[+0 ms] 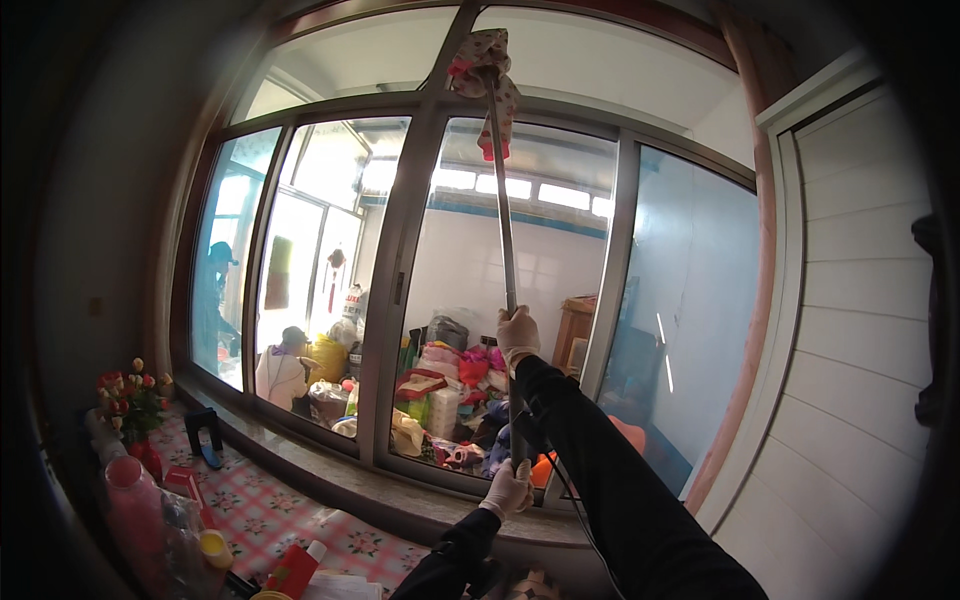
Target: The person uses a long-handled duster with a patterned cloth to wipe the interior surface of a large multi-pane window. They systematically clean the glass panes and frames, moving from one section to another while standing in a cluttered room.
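Observation:
A long metal pole (503, 217) rises in front of a metal-framed sliding window (422, 225). A spotted cloth (484, 56) with pink edges is bunched around the pole's top end, against the upper frame and pane. One part of the cloth hangs down beside the pole. My right hand (517, 334), in a white glove, grips the pole about midway. Lower down, near the sill, my gloved left hand (508, 491) is closed around the bottom part of the pole. The pole's head is hidden beneath the cloth.
A tablecloth-covered table (277, 499) at lower left bears a vase of flowers (135, 405), a pink jar (133, 487) and a red box (292, 570). A white panelled door (862, 300) stands right. Two people and piled bags (442, 375) show beyond the glass.

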{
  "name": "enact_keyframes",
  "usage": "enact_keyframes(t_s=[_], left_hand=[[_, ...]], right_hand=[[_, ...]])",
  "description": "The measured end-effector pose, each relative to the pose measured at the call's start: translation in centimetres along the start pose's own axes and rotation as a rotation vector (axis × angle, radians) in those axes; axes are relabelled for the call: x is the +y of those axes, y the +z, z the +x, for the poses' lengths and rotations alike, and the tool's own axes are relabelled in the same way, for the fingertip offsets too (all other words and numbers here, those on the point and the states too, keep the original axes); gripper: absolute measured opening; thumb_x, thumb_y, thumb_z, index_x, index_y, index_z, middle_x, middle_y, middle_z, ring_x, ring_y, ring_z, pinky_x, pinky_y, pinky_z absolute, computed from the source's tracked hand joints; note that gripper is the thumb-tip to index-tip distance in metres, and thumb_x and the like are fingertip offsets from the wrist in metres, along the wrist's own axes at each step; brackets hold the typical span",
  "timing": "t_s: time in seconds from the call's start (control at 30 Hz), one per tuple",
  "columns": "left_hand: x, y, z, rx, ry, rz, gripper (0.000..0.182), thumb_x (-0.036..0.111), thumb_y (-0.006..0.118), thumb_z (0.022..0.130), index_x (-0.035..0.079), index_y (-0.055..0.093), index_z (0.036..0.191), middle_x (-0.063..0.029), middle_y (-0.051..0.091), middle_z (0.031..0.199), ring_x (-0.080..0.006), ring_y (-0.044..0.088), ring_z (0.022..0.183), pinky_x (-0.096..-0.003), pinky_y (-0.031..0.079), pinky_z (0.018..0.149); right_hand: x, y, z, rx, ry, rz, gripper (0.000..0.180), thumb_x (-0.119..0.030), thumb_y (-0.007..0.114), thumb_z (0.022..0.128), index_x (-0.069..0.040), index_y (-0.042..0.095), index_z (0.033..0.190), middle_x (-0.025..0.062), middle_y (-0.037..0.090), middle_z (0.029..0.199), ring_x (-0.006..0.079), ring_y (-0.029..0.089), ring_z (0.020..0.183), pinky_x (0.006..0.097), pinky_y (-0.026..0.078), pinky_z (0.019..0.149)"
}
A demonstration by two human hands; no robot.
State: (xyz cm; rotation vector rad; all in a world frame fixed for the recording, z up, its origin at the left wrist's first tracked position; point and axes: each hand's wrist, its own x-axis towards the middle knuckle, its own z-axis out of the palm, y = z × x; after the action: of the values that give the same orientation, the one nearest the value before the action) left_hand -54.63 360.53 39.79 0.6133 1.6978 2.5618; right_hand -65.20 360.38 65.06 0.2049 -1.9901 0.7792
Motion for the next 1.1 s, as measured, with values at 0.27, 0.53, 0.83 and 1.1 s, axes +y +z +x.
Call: enact_keyframes(t_s=[0.27, 0.53, 0.83, 1.1], left_hand=[[-1.2, 1.9, 0.8, -0.073, -0.002, 0.013, 0.028, 0.038, 0.046, 0.097, 0.01, 0.041, 0.098, -0.003, 0.05, 0.061, -0.0131, 0.051, 0.044, -0.0263, 0.039, 0.037], [-3.8, 4.9, 1.0, -0.158, -0.021, 0.05, 0.032, 0.04, 0.043, 0.097, 0.008, 0.041, 0.097, -0.003, 0.05, 0.064, -0.0133, 0.053, 0.048, -0.0272, 0.04, 0.04], [-5.3, 7.6, 0.8, -0.26, -0.102, 0.038, 0.034, 0.041, 0.046, 0.096, 0.008, 0.041, 0.104, -0.0028, 0.05, 0.064, -0.0129, 0.051, 0.048, -0.0284, 0.04, 0.042], [-7.1, 8.0, 0.8, -0.312, -0.048, 0.205, 0.039, 0.041, 0.044, 0.097, 0.003, 0.041, 0.103, -0.0037, 0.051, 0.066, -0.0129, 0.052, 0.052, -0.0281, 0.042, 0.047]], right_hand=[[1.5, -2.1, -0.4, 0.05, 0.026, -0.085, 0.039, -0.039, 0.053, 0.089, -0.001, 0.049, 0.099, 0.025, 0.064, 0.08, 0.042, 0.063, 0.078, 0.05, 0.051, 0.068], [5.5, -4.6, -0.9, 0.129, -0.009, -0.17, 0.034, -0.037, 0.053, 0.089, -0.005, 0.048, 0.1, 0.0221, 0.065, 0.078, 0.0417, 0.064, 0.075, 0.0517, 0.05, 0.064], [8.6, -8.1, -1.5, 0.203, 0.049, -0.197, 0.031, -0.034, 0.053, 0.089, -0.004, 0.049, 0.097, 0.0241, 0.063, 0.079, 0.0441, 0.061, 0.075, 0.0528, 0.048, 0.062], [11.9, -10.9, -2.4, 0.312, 0.096, -0.264, 0.031, -0.03, 0.053, 0.09, 0.0, 0.048, 0.095, 0.0265, 0.062, 0.079, 0.0458, 0.06, 0.077, 0.0527, 0.049, 0.063]])
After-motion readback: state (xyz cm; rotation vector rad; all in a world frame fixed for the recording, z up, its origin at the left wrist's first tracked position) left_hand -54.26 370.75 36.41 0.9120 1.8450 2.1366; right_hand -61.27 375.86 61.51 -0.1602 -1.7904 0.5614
